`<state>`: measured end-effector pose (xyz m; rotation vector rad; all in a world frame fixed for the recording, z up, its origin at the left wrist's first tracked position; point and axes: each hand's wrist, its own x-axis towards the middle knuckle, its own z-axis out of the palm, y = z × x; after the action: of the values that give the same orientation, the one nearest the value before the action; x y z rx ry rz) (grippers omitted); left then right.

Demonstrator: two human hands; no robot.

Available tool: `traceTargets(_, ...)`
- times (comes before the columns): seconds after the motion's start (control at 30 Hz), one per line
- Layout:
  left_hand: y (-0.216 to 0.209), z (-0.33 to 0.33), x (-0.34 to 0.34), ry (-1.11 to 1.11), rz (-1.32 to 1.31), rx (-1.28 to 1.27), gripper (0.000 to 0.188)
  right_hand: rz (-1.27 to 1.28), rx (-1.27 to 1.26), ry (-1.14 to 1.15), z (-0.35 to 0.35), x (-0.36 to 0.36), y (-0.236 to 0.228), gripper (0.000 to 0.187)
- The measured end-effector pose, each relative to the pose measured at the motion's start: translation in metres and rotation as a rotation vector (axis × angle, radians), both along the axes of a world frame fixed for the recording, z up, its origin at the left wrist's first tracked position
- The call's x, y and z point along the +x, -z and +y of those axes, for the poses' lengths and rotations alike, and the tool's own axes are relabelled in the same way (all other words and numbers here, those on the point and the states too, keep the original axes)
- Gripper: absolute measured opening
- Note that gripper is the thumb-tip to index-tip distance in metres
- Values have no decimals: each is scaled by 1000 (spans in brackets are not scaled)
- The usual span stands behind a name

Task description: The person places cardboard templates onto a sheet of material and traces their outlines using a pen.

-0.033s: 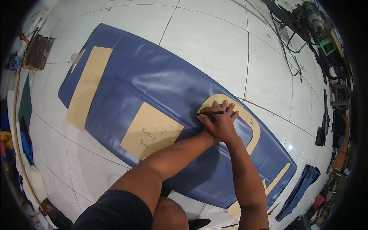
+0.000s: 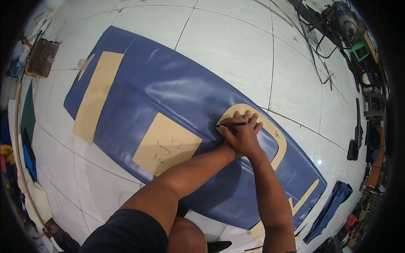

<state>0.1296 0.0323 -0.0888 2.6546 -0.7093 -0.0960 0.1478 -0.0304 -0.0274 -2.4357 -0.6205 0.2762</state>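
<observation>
A blue sheet (image 2: 185, 76) of smooth material lies spread on the floor, with a curved, U-shaped tan card template (image 2: 282, 147) resting on its right part. My left hand (image 2: 254, 119) presses flat on that template, fingers spread at its upper curve; most of the palm is hidden beneath my right hand. Crossing over it, my right hand (image 2: 244, 141) grips a dark pen (image 2: 234, 124), whose tip is at the template's left outer edge. A square tan card (image 2: 162, 141) with handwriting lies left of my hands on the same sheet.
A long tan card strip (image 2: 98, 99) lies across the sheet's left end; a thin strip (image 2: 307, 195) lies near its right tip. Dark blue folded material (image 2: 329, 211) lies at lower right. Cables and a power tool (image 2: 346, 22) are at upper right, a brown box (image 2: 42, 57) at upper left.
</observation>
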Motion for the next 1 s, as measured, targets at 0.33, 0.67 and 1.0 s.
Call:
traceTargets(0.33,11,-1,-7,-66,5,-275,63,0,10,143,3,30,-13,21)
traceTargets(0.67,-2,1,-5,-90,122,-362,55,-10,-72,155,4,26,-24,27)
traceTargets(1.0,-16,2,5,-26,120,-255,55,-6,132,327,-2,32,-8,24)
